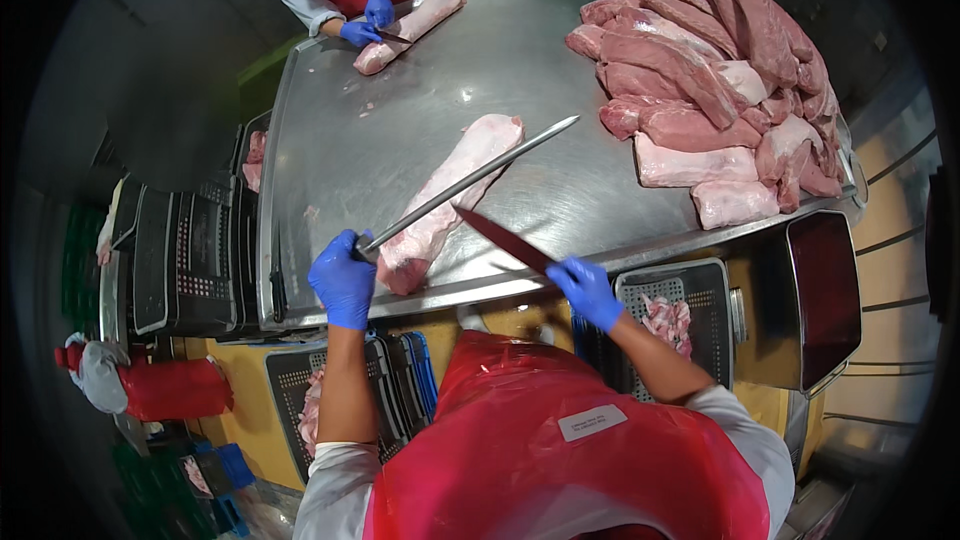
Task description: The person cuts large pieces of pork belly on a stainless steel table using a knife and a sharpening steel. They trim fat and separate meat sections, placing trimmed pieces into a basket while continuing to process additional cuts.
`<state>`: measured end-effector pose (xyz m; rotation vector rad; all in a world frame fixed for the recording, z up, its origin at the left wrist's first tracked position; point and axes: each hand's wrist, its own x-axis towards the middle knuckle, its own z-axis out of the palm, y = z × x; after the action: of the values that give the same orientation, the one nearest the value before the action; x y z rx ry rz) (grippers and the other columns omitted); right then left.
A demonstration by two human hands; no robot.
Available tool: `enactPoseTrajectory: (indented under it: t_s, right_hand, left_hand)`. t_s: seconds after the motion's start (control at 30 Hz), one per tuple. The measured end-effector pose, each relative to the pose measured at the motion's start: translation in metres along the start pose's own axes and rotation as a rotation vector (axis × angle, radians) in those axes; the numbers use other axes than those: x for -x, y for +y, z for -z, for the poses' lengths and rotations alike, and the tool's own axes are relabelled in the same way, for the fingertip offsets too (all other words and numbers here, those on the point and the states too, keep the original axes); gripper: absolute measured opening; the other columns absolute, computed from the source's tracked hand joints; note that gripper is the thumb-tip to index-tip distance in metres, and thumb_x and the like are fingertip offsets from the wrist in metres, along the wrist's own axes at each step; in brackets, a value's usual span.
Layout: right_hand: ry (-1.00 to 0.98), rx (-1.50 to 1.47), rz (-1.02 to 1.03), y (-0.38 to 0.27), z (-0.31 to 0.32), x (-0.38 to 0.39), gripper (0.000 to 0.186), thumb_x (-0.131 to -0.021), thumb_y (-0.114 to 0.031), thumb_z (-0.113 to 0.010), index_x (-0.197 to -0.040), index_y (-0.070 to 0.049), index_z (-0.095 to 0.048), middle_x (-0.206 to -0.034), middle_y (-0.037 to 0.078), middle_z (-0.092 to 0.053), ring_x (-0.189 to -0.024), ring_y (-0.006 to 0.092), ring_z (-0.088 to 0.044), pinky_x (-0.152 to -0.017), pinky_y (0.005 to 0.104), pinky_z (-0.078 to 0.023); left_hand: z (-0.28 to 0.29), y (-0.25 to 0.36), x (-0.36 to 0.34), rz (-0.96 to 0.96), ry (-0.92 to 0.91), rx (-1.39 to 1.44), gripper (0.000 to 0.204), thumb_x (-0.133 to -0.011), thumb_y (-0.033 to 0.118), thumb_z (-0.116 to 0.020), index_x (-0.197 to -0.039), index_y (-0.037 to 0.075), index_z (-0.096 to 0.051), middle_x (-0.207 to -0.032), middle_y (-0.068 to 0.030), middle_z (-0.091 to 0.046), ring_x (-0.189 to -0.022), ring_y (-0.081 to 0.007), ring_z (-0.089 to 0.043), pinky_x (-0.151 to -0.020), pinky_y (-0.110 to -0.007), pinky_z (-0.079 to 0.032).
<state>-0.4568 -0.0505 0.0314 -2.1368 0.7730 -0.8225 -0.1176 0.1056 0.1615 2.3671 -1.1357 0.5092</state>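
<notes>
My left hand (343, 280), in a blue glove, is closed around the handle of a sharpening steel (470, 180). The long grey rod slants up to the right over the table. In my blue-gloved right hand (588, 290) is a knife (505, 243), its blade pointing up and left toward the rod. Blade and rod look apart. Beneath the steel, a long pale piece of meat (437, 202) lies on the metal table (350, 160), close to its near edge.
Many meat cuts (690, 70) are heaped at the table's right. Across the table, a person's gloved hands (370, 25) work a knife on another long piece (425, 25). Crates holding trimmings (668, 325) stand below the near edge, beside a metal bin (800, 300). Black crates (180, 260) are stacked left.
</notes>
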Motion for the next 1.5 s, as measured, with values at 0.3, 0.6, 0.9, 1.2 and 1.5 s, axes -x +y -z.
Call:
enactPoseTrajectory:
  t_s: [0.3, 0.6, 0.9, 1.2, 1.5]
  right_hand:
    - [0.514, -0.790, -0.049, -0.116, 0.052, -0.138, 0.010, -0.095, -0.011, -0.066, -0.090, -0.003, -0.062, -0.067, 0.003, -0.059, -0.059, 0.0057, -0.052, -0.053, 0.0262, -0.043]
    - [-0.437, -0.225, -0.159, -0.055, -0.002, -0.091, 0.037, -0.099, -0.037, -0.058, -0.106, -0.002, -0.065, -0.078, 0.013, -0.068, -0.063, 0.0220, -0.065, -0.058, 0.0382, -0.049]
    - [-0.272, 0.060, 0.590, -0.054, -0.017, -0.112, 0.026, -0.098, -0.032, -0.058, -0.090, -0.008, -0.060, -0.068, 0.015, -0.062, -0.051, 0.0292, -0.060, -0.051, 0.0432, -0.050]
    - [0.351, -0.770, 0.318, -0.168, 0.015, -0.232, 0.007, -0.100, -0.010, -0.055, -0.100, -0.004, -0.059, -0.070, 0.002, -0.057, -0.057, 0.0075, -0.051, -0.051, 0.0254, -0.040]
    - [-0.704, 0.484, 0.165, 0.003, -0.052, -0.087, 0.023, -0.100, -0.026, -0.050, -0.114, -0.011, -0.061, -0.084, 0.021, -0.064, -0.074, 0.0422, -0.064, -0.068, 0.0528, -0.051]
  left_hand:
    - [0.077, 0.055, 0.008, -0.043, 0.149, 0.019, 0.020, -0.082, 0.023, -0.075, -0.074, 0.009, -0.063, -0.065, -0.0175, -0.057, -0.056, -0.0381, -0.056, -0.051, -0.041, -0.042]
    - [0.077, -0.001, -0.020, -0.003, 0.217, -0.039, 0.007, -0.077, 0.015, -0.072, -0.079, 0.013, -0.066, -0.069, -0.0148, -0.062, -0.062, -0.0349, -0.063, -0.055, -0.041, -0.047]
    - [0.069, -0.021, -0.051, -0.044, 0.183, -0.019, 0.011, -0.076, 0.018, -0.075, -0.082, 0.012, -0.068, -0.072, -0.0146, -0.064, -0.063, -0.0353, -0.063, -0.055, -0.040, -0.048]
    - [0.073, -0.035, -0.053, 0.058, 0.091, 0.009, 0.013, -0.077, 0.021, -0.075, -0.078, 0.011, -0.066, -0.063, -0.0156, -0.059, -0.057, -0.0357, -0.059, -0.053, -0.040, -0.045]
    - [0.078, -0.114, -0.042, 0.326, -0.659, 0.320, 0.017, -0.071, 0.014, -0.074, -0.074, 0.000, -0.064, -0.060, -0.0058, -0.061, -0.054, -0.0111, -0.058, -0.050, -0.032, -0.043]
